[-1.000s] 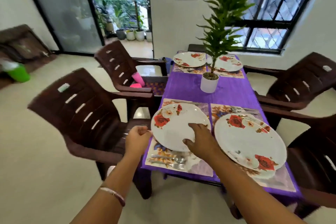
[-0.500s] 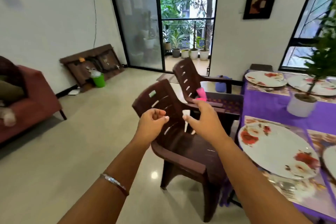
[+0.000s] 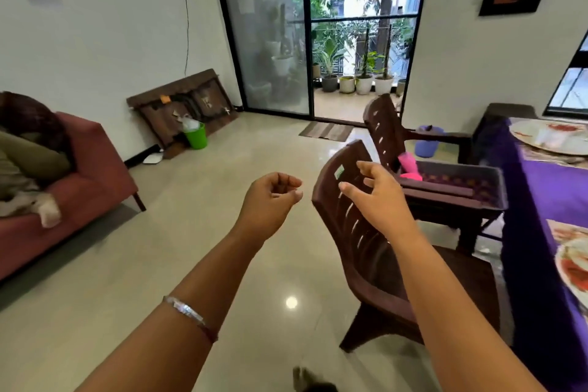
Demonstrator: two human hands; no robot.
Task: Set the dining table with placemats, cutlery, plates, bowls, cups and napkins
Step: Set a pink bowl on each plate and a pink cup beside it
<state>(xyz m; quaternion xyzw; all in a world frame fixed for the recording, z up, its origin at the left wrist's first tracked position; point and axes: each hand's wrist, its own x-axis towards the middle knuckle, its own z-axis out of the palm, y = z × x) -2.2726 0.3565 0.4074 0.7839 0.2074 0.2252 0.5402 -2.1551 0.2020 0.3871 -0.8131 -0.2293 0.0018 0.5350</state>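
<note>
Two floral plates (image 3: 552, 136) are lying on the purple-clothed dining table (image 3: 541, 188), one at its far end and one (image 3: 574, 267) at its near end. Two brown chairs (image 3: 359, 232) are standing beside that table. The left hand (image 3: 270, 200) is curling its fingers on nothing, while the right hand (image 3: 377, 197) is spreading its fingers loosely over the nearer chair's backrest, empty.

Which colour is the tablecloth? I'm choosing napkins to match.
Purple; the tablecloth shows at the right edge of the head view.
</note>
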